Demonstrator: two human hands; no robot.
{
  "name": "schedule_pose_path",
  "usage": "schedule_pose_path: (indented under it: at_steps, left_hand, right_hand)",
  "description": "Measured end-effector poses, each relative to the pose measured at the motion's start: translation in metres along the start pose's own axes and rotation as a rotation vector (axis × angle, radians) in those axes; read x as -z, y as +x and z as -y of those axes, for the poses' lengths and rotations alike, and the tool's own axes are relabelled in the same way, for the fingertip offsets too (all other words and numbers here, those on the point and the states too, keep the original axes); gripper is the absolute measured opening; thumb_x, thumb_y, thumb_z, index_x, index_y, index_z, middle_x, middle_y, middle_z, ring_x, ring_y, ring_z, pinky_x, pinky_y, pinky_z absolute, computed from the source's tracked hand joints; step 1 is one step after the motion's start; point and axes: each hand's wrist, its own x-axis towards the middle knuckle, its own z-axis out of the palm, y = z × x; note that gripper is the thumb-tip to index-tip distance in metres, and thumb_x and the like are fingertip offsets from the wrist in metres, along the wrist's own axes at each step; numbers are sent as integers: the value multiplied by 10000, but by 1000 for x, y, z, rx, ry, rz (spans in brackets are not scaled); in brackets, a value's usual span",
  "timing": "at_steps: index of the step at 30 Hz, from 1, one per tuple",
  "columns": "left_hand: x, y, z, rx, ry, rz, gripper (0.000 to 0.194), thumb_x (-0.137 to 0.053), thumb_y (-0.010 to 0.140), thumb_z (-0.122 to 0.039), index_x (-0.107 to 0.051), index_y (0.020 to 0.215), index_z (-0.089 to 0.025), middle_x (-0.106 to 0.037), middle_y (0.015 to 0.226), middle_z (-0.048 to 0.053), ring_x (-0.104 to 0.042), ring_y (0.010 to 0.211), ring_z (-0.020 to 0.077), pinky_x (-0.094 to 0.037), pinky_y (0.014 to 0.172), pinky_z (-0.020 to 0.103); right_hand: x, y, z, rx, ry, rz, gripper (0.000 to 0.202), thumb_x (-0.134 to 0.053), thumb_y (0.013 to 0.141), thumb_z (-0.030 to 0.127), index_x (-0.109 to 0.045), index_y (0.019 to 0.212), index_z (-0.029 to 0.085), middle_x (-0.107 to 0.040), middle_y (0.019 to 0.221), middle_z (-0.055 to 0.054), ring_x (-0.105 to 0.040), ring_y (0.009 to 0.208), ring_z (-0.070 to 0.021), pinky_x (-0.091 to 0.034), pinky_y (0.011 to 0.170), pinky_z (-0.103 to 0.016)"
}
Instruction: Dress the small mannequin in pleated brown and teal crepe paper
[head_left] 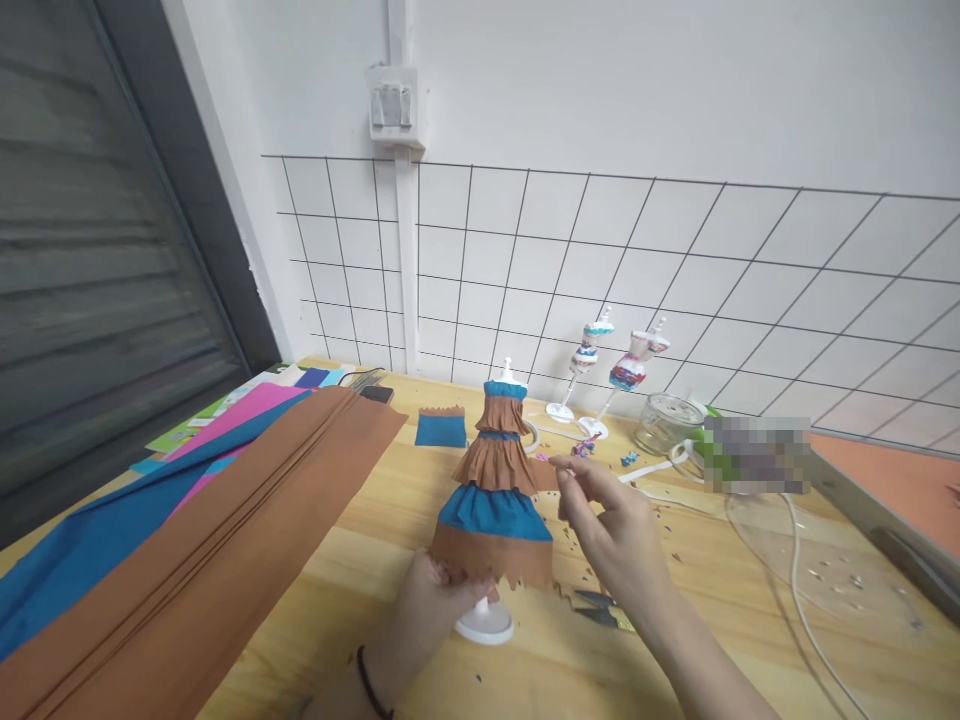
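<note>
A small white mannequin (507,374) stands on a round white base (484,624), wearing a tiered dress (496,512) of brown and blue ruffled cloth with a zigzag-cut hem. Low under the skirt, my left hand (427,605) is closed around the mannequin's pole; part of its fingers is hidden by the hem. My right hand (611,515) pinches a piece of brown cloth (546,474) at the dress's right side, beside the middle tier. Black-bladed thread snips (600,610) lie on the table just below that hand.
Long brown cloth (300,510) and blue cloth (82,550) cover the table's left side. A blue-brown swatch (441,428) lies behind. Two small mannequins (585,360) (630,370), a glass jar (670,420) and a white cable (799,580) are at right, with scattered scraps.
</note>
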Motion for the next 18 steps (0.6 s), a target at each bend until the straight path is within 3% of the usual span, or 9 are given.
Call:
schedule_pose_path:
  at_steps: [3,5,8,11,14,18]
  left_hand:
    - [-1,-1,4,-48,17,-33,156,-669,573,-256,-676,663,-129,-703,683,43,-595,650,172,-453,624,255]
    - [-1,-4,5,-79,69,-50,157,-613,601,-193,-678,730,-132,-719,733,41,-627,714,192,-476,665,263]
    - [-1,-7,3,-148,213,-77,166,-552,586,-143,-673,699,-132,-724,717,55,-652,730,227,-496,642,276]
    - [-2,-8,0,-309,360,-125,223,-527,579,-132,-697,723,-134,-738,770,84,-666,762,253,-514,654,300]
    - [-2,-9,1,-432,472,-137,227,-509,577,-97,-703,682,-151,-736,732,85,-675,743,249,-524,659,303]
    - [-3,-8,4,-570,558,-155,277,-487,572,-45,-714,671,-170,-737,729,80,-678,699,230,-525,642,296]
  right_hand:
    - [4,0,4,-132,22,18,356,-445,893,477,-636,793,194,-426,486,46,-435,447,-123,-372,478,-255]
    - [7,2,7,-168,65,-18,388,-438,885,517,-626,767,199,-436,493,40,-450,476,-129,-381,499,-257]
    - [15,9,9,-221,216,-170,384,-491,844,553,-618,977,216,-618,768,-25,-578,716,-172,-459,667,-283]
    - [20,16,5,-369,424,-230,543,-616,740,582,-553,1174,261,-631,1116,-67,-596,991,-238,-465,836,-343]
    - [20,19,-3,-442,743,-63,657,-687,657,601,-539,1219,296,-623,1216,-74,-550,1137,-296,-451,911,-416]
    - [13,15,-9,-402,1096,165,614,-727,643,564,-594,1174,287,-636,1218,-100,-561,1133,-326,-429,945,-499]
